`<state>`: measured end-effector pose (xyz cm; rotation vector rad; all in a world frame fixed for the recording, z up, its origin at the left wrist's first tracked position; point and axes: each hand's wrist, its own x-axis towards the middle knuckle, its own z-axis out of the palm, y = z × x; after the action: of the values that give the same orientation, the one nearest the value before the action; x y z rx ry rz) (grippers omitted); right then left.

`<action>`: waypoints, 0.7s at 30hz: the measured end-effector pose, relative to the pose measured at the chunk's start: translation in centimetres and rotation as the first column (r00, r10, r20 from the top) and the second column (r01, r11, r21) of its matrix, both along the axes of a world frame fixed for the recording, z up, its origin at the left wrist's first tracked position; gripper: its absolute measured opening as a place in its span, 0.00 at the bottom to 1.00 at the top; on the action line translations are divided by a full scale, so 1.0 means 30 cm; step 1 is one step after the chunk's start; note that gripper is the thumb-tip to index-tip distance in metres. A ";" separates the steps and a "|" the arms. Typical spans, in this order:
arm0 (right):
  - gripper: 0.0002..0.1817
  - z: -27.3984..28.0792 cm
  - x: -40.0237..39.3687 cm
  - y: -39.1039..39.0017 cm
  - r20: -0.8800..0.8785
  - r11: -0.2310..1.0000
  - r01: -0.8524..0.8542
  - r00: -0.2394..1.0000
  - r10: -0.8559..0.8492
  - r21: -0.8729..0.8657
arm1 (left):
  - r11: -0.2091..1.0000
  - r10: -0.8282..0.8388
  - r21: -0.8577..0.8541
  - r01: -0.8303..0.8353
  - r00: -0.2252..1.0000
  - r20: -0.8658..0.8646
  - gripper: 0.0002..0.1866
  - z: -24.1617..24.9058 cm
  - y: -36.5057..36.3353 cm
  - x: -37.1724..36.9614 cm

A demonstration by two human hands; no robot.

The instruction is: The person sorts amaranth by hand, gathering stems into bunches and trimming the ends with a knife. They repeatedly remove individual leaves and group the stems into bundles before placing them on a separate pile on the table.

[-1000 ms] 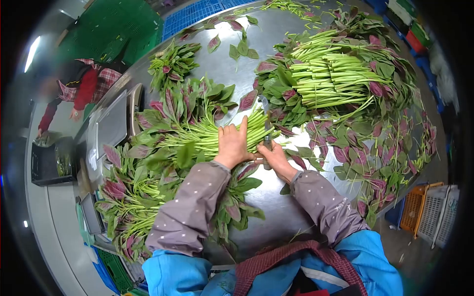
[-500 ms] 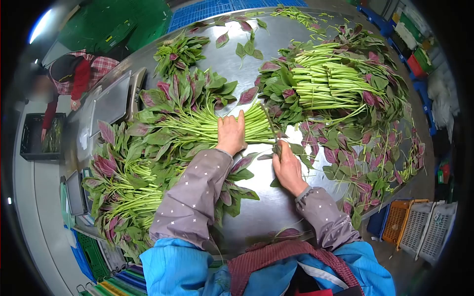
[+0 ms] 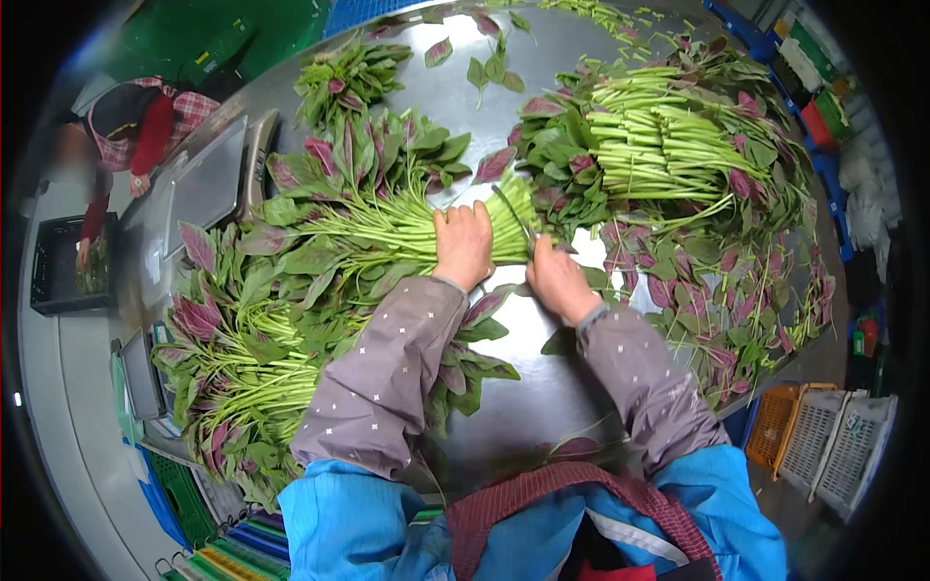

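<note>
My left hand (image 3: 464, 244) is closed over a bunch of amaranth greens (image 3: 383, 230), pressing its stems to the metal table (image 3: 528, 387). The leaves of this bunch, green and purple, point left. In my right hand (image 3: 562, 279) is a knife (image 3: 513, 213), its handle mostly hidden by the fingers. The dark blade lies across the stem ends, just right of my left hand. Below the left forearm spreads a loose heap of amaranth (image 3: 262, 373). A big stack of amaranth bunches (image 3: 659, 136) lies at the upper right, with cut stems showing.
Loose leaves and trimmings (image 3: 717, 310) cover the table's right side. A scale (image 3: 208, 179) stands at the left. Beyond it, a person in a red sleeve (image 3: 155, 136) reaches into a black crate (image 3: 58, 276). Orange and grey baskets (image 3: 814, 436) stand at the lower right.
My right hand has moved up and slightly left with the knife. The blade now slants further left over the stem ends, and my left hand has shifted slightly right.
</note>
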<state>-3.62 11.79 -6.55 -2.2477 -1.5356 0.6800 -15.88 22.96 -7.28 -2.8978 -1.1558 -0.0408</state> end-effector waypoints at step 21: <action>0.12 0.001 -0.057 -0.545 -0.082 0.989 0.008 0.996 -0.020 -0.147 | 0.994 0.095 -0.058 -0.096 0.995 -0.020 0.34 0.012 0.014 0.033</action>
<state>-5.34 -4.55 -6.51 -2.3011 -1.4726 0.8969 -14.90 23.38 -6.91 -2.8818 -1.3134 0.0205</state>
